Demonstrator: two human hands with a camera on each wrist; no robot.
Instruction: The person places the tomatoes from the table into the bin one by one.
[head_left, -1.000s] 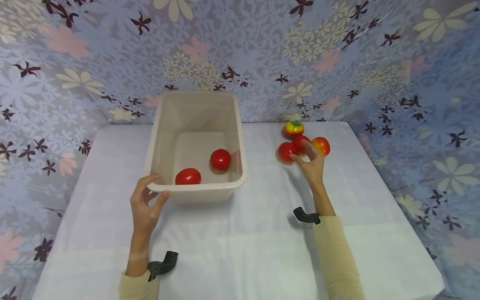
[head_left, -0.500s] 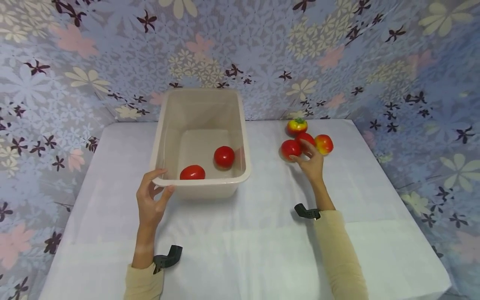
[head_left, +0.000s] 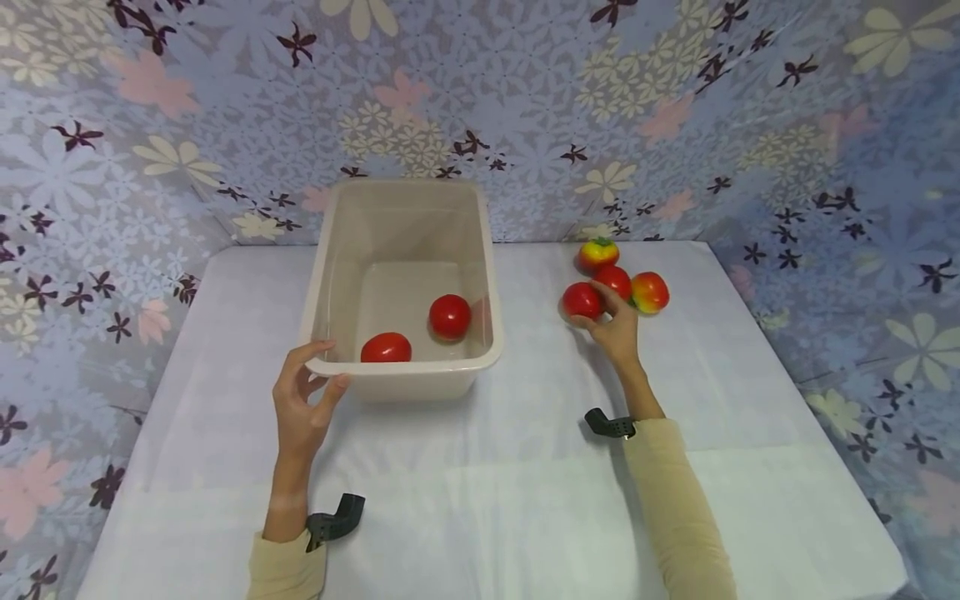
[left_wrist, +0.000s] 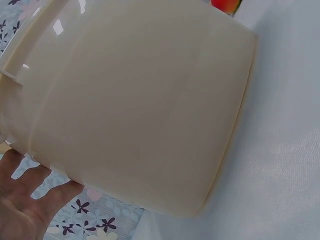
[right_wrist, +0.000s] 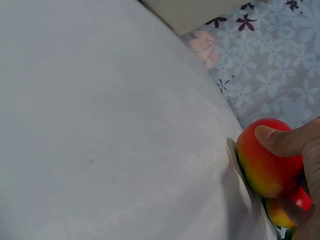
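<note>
My left hand (head_left: 303, 408) grips the near left corner of a beige plastic bin (head_left: 412, 379), fingers over the rim and thumb outside. In the left wrist view, the bin's outer wall (left_wrist: 135, 110) fills most of the picture. Inside the bin lie two red fruits, one by the right wall (head_left: 450, 317) and one by the near wall (head_left: 386, 347). On the table's right, my right hand (head_left: 617, 332) pinches a round red fruit (head_left: 581, 300) between thumb and fingers. The right wrist view shows this fruit (right_wrist: 267, 157) fading to yellow-green at its underside, close against the white cloth.
Just behind the gripped fruit sit another red fruit (head_left: 613, 282), a yellow-red fruit with a green leafy top (head_left: 597, 254) and a red-yellow one (head_left: 650, 292). White cloth (head_left: 517, 492) covers the table. Flowered fabric (head_left: 525, 100) rises behind and at both sides.
My right hand has shifted slightly left and its fingers have closed around the near red fruit. The left hand keeps its hold on the bin. The head view has moved a little.
</note>
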